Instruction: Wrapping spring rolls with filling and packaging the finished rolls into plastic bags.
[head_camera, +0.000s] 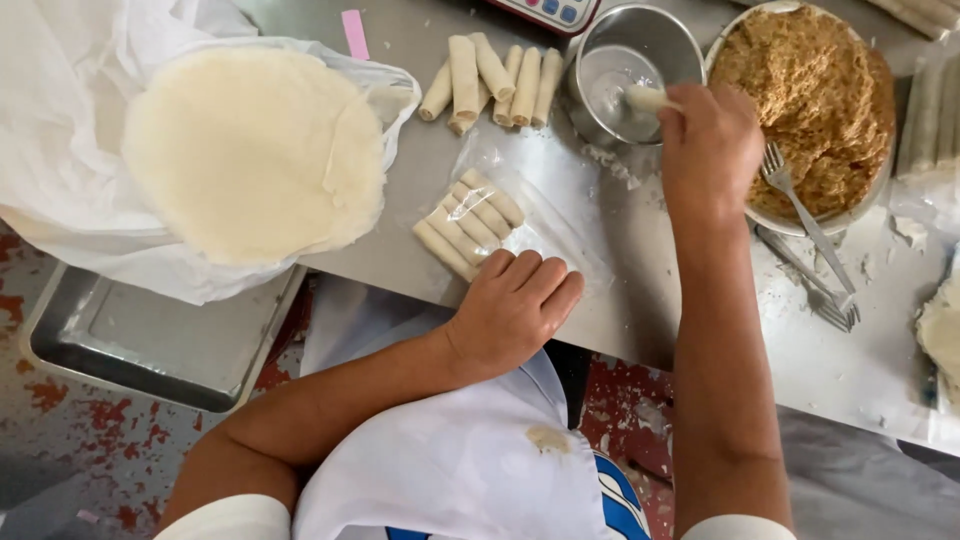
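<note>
Nine-odd rolls (492, 82) done, wrappers (255, 150) and filling (810, 95) left; right hand (708, 150) pinching roll in cup (630, 75), left hand (515, 305) flat, fingers together.

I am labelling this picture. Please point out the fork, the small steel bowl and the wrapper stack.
fork (800, 205), head view, on its handle.
steel bowl (640, 25), head view, on its far rim.
wrapper stack (250, 150), head view, on the top sheet's middle.

Pale cream wrapper stack (255, 150), off-white rolls (470, 222), golden-brown filling (805, 95), silver steel table (620, 300), pink tag (355, 34), rust-red speckled floor (60, 400)
</note>
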